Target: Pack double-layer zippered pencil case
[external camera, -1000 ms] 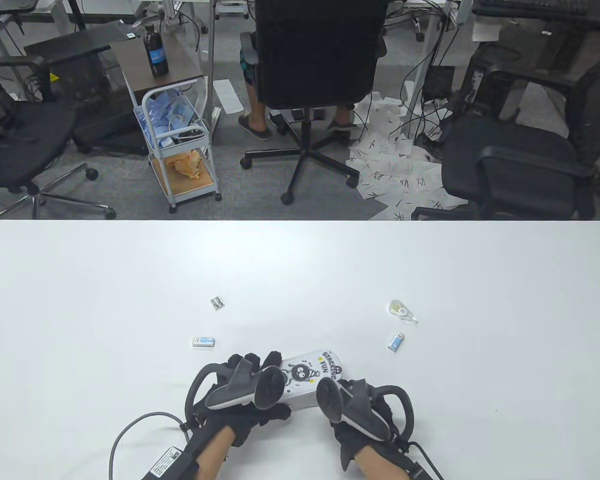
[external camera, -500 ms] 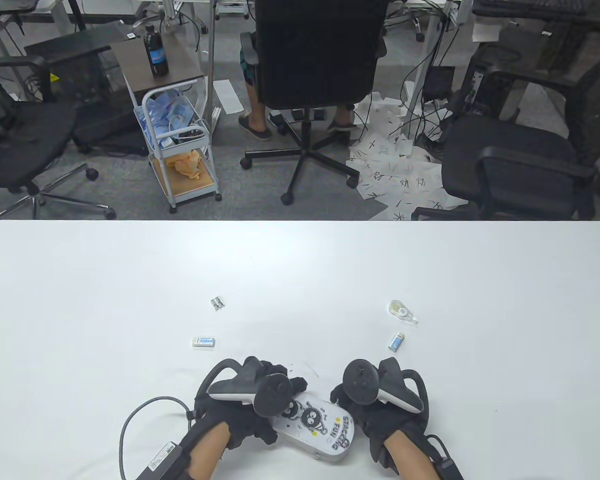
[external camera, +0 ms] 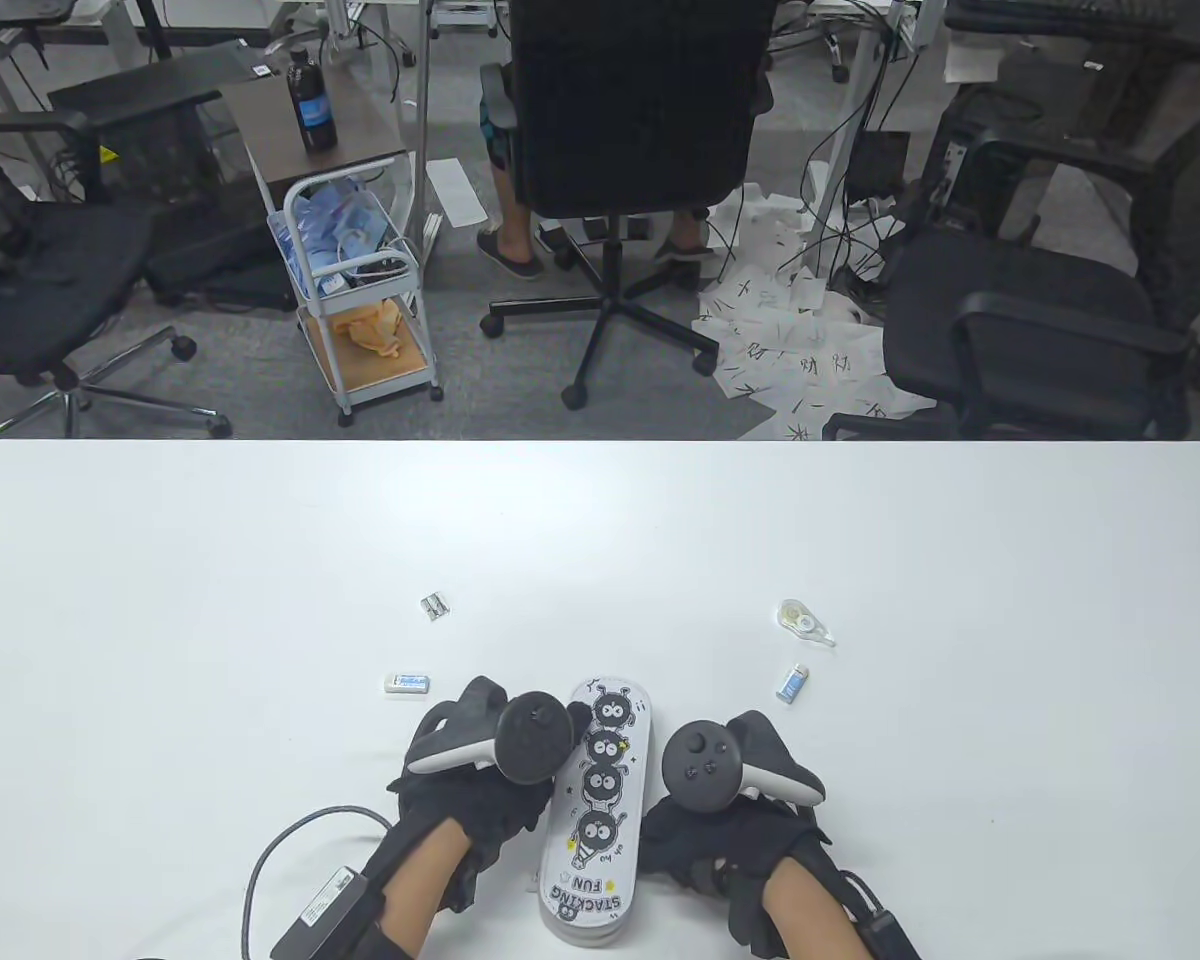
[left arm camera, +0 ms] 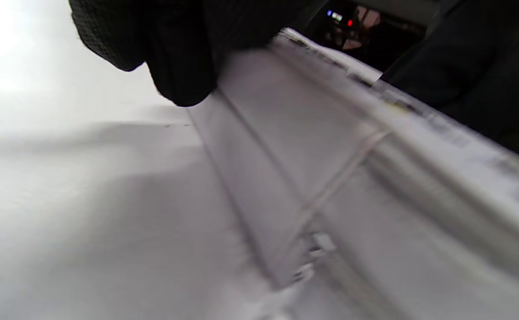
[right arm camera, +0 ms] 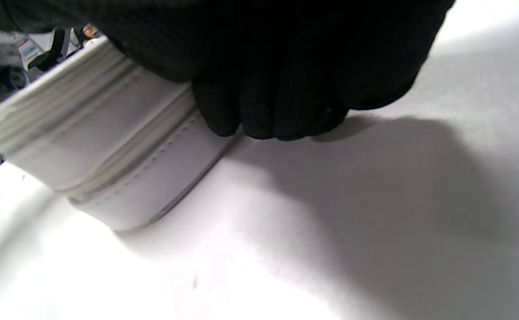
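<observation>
We see the pencil case (external camera: 597, 810) lying lengthwise on the tabletop (external camera: 600, 540) near its front edge, clasped between our left hand (external camera: 480, 790) and right hand (external camera: 735, 810), each grip pressing one long side.

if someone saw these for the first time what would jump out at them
The white pencil case with black cartoon blobs, lying lengthwise at the table's near edge, flanked by the left hand and right hand in black gloves. Small stationery is scattered beyond it: an eraser to the left, a correction tape to the right.

pencil case (external camera: 596, 800): 1 | erasers (external camera: 406, 684) (external camera: 792, 683): 2 | sharpener (external camera: 434, 605): 1 | correction tape (external camera: 803, 622): 1
</observation>
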`<control>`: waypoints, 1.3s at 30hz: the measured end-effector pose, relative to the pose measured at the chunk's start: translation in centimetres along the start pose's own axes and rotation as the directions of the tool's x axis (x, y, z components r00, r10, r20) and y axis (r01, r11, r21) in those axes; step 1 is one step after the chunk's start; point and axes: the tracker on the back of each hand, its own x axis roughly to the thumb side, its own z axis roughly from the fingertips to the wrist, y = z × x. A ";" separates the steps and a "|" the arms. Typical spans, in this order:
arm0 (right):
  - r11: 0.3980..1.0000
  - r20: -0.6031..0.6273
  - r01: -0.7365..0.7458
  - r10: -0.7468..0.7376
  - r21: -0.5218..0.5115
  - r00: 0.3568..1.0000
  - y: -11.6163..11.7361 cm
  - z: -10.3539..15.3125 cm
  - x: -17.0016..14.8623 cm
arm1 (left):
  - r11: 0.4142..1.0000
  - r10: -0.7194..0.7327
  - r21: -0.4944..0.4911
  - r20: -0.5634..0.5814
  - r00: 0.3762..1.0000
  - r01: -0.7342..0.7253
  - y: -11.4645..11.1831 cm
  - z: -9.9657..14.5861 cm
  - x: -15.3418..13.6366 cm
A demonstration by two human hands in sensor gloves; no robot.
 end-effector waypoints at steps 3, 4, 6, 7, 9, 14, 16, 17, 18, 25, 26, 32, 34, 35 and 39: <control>0.995 0.070 0.097 -0.099 0.030 0.993 0.9 -0.6 1.0 | 0.958 0.267 -0.111 0.021 0.964 -0.263 -0.5 0.1 -0.1; 0.992 0.090 0.120 -0.123 0.029 0.988 1.2 -0.9 1.5 | 0.935 0.323 -0.162 0.026 0.946 -0.315 -1.0 0.0 0.3; 0.995 0.136 0.093 -0.095 0.019 0.986 1.4 -1.5 2.8 | 0.939 0.267 -0.225 0.000 0.964 -0.260 -2.0 -0.4 1.7; 0.997 0.136 0.069 -0.071 0.019 0.988 1.3 -1.5 3.2 | 0.967 0.122 -0.228 0.004 0.993 -0.118 -2.2 -0.5 2.1; 1.000 0.134 -0.016 0.017 -0.006 0.991 0.9 -1.3 3.2 | 0.984 -0.023 -0.174 0.042 0.999 0.030 -2.1 -0.4 2.2; 0.989 0.047 -0.100 0.105 -0.105 0.993 -0.8 -0.1 2.3 | 0.976 0.115 -0.189 0.006 0.993 -0.112 -2.2 -0.2 1.1; 0.982 0.009 -0.106 0.108 -0.155 0.994 -1.7 0.5 1.4 | 0.978 -0.056 -0.201 0.007 0.998 0.056 -2.7 -0.1 1.5; 0.980 -0.023 -0.095 0.092 -0.173 0.996 -2.1 0.8 0.6 | 0.978 -0.104 -0.179 0.011 0.995 0.104 -2.9 -0.2 1.9; 0.977 -0.055 -0.110 0.101 -0.185 0.993 -2.3 1.1 0.0 | 0.974 -0.127 -0.189 -0.003 0.992 0.124 -3.0 -0.1 2.0; 0.953 -0.176 -0.196 0.157 -0.232 0.972 -4.3 3.3 -2.8 | 0.957 -0.148 -0.268 -0.112 0.983 0.113 -2.2 0.9 1.5; 0.959 -0.161 -0.164 0.129 -0.232 0.979 -4.7 3.3 -3.0 | 0.947 -0.156 -0.298 -0.115 0.981 0.116 -1.9 0.9 1.7; 0.973 -0.164 -0.200 0.181 -0.110 0.970 -5.2 0.8 -3.0 | 0.926 -0.261 -0.259 0.083 0.962 0.273 -2.8 0.7 3.2; 0.977 -0.140 -0.178 0.160 -0.122 0.977 -5.2 -0.5 -2.7 | 0.921 -0.282 -0.252 0.096 0.955 0.297 -2.9 0.8 3.3; 0.981 -0.146 -0.168 0.152 -0.102 0.978 -5.4 -1.0 -2.6 | 0.929 -0.259 -0.247 0.100 0.961 0.276 -2.9 0.8 3.2; 0.974 -0.131 -0.201 0.187 -0.106 0.974 -5.5 -1.8 -2.3 | 0.938 -0.204 -0.267 0.093 0.974 0.222 -2.4 0.6 2.8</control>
